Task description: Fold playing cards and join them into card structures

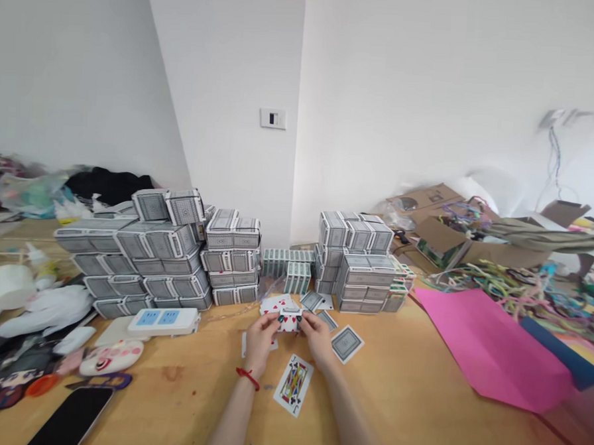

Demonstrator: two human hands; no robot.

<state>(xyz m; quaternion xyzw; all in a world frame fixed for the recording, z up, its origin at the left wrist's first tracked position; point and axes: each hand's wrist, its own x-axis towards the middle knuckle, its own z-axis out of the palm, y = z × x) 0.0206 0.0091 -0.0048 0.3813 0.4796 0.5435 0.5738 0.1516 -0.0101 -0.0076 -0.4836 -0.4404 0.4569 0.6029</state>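
Over here the tabletop (427, 402) looks like smooth, pale wood with a soft sheen, and the jack of clubs (293, 385) looks like slick, coated paper. I can see glossy black glass on the smartphone (71, 418), smooth white plastic on the power strip (165, 320), matt paper in the pink sheet (489, 352), dull brown cardboard in the open box (492, 253).

The heart-suit playing card (288, 322) sits in the lower middle of the frame, red hearts on white facing the camera. It appears folded, wider than tall, with a narrow gray-patterned strip along its top and both ends partly covered.
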